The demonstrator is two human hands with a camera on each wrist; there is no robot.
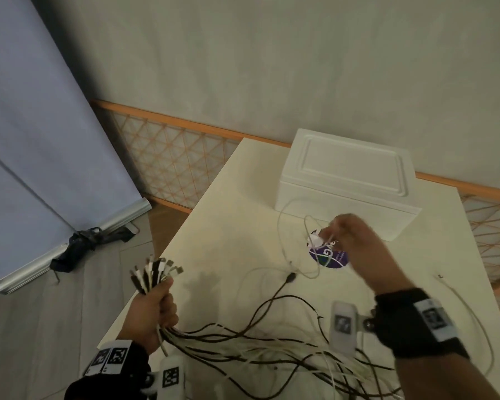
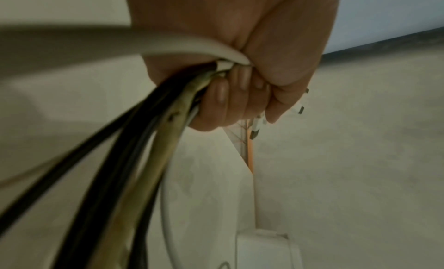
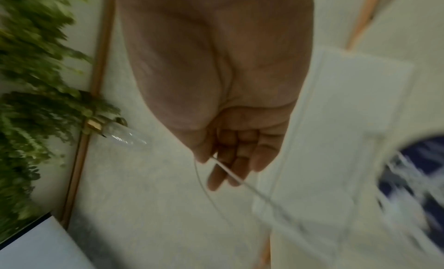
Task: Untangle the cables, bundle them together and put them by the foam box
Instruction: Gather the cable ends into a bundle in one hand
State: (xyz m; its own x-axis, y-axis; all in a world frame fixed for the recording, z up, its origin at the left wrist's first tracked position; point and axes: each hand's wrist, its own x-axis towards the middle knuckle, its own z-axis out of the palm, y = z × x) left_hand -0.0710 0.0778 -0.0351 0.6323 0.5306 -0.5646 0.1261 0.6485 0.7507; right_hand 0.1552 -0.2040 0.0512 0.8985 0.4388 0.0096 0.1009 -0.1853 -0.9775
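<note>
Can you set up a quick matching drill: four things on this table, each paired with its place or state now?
1. left hand
2. right hand
3. white foam box
4. round purple sticker

a. pinches one thin white cable
b. lid on, at the table's far end
c. grips the bundle of black and white cables
d. flat on the table, partly under a hand

Pairs: 1-c, 2-a, 3-b, 4-d

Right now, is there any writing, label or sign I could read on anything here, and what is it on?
"G": a white letter on the round purple sticker on the table; the smaller print beside it is too blurred to read.
Square black-and-white code tags on both wrist straps: patterns, not words.
The foam box carries no visible writing.
</note>
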